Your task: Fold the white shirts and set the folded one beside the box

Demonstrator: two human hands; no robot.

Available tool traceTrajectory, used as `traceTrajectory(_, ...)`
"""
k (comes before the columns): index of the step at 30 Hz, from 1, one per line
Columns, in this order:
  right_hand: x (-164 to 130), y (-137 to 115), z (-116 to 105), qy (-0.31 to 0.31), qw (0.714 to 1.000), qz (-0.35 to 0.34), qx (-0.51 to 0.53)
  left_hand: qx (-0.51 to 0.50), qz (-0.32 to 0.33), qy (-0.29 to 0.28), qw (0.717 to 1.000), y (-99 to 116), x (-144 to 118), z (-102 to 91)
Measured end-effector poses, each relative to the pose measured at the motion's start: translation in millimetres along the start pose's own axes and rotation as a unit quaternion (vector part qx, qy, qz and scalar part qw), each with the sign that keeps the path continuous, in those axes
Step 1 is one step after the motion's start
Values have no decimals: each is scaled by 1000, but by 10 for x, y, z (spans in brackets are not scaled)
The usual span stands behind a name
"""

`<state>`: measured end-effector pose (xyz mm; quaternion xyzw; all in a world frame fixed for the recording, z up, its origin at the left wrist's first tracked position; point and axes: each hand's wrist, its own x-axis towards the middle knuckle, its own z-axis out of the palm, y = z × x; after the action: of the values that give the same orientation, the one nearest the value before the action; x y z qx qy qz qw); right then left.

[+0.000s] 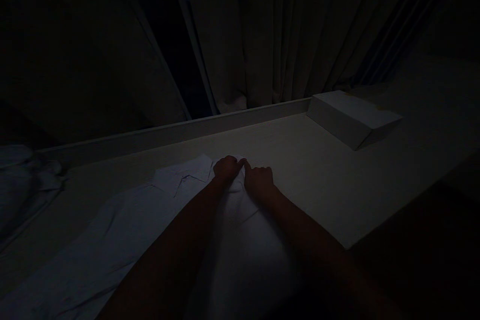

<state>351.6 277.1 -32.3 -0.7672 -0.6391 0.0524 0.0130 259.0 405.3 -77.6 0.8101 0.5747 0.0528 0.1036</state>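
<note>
The scene is very dark. A pale collared shirt (pixel 123 230) lies spread flat on a light table (pixel 318 170), its collar (pixel 183 176) pointing toward the far edge. My left hand (pixel 226 169) and my right hand (pixel 258 180) sit side by side on the shirt's upper right part, just right of the collar. Both hands have their fingers curled and pinch the fabric there; the right index finger points toward the left hand. My forearms reach in from the bottom of the view and hide part of the shirt.
A white wedge-shaped box (pixel 352 117) rests at the table's far right. A raised ledge (pixel 180 130) runs along the back edge, with curtains (pixel 285 35) hanging behind it. More pale cloth (pixel 22 180) is bunched at the far left. The table's near right edge drops into darkness.
</note>
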Motion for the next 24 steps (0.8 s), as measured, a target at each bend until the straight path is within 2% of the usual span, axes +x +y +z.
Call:
traceTrajectory(2,122,6,51,-11,1000,-7,-9,2,0,6,1000,-1,20,14)
traceTrajectory(5,27,31,191,-1,1000,-10,-23,3,-2,16,1000,3,24,52)
traceTrajectory(9,-470,99,352,54,997,-11,-49,-2,-4,21,1000,-2,-2,88)
traceTrajectory(14,-1156,164,454,74,995,-4,-63,-25,8,21,999,12,-28,57)
traceTrajectory(16,-1316,179,492,91,994,1,-55,-41,18,13,999,50,-43,-3)
traceTrajectory(19,-1407,202,548,119,992,25,-33,-74,42,2,996,48,-134,-179)
traceTrajectory(21,-1408,215,576,137,989,40,-23,-94,61,13,994,-105,-276,-335)
traceTrajectory(22,-1404,219,587,146,988,43,-20,-101,67,24,992,-252,-376,-414)
traceTrajectory(24,-1400,224,601,162,986,42,-17,-99,68,37,992,-684,-625,-556)
